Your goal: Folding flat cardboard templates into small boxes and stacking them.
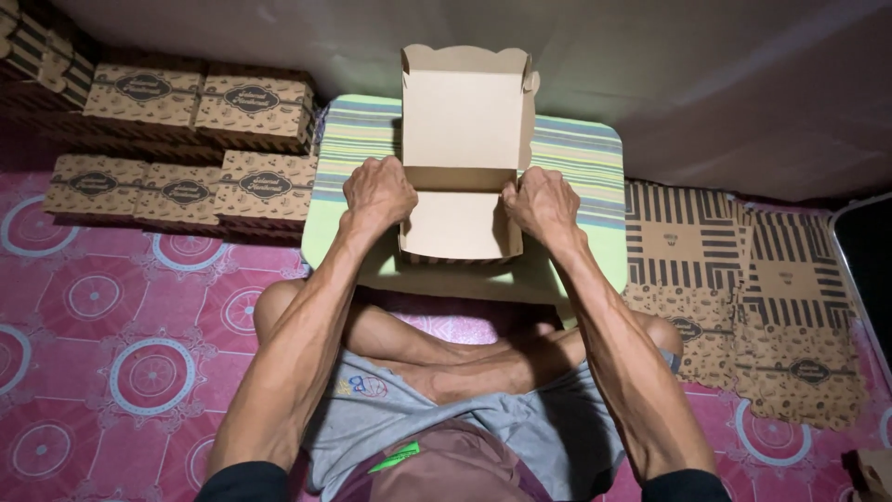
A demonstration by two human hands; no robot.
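A brown cardboard box (462, 139) stands on a small green striped table (581, 158), its lid raised upright towards the wall. My left hand (376, 191) grips the box's left side wall. My right hand (541, 203) grips the right side wall. Both hands press the side flaps in against the tray of the box. The inside of the box is plain brown, with nothing in it.
Stacks of folded printed boxes (200, 102) stand at the left and back left on a pink patterned floor mat (102, 307). Flat unfolded box blanks (743, 288) lie in a pile at the right. My crossed legs lie under the table's near edge. A grey wall rises behind.
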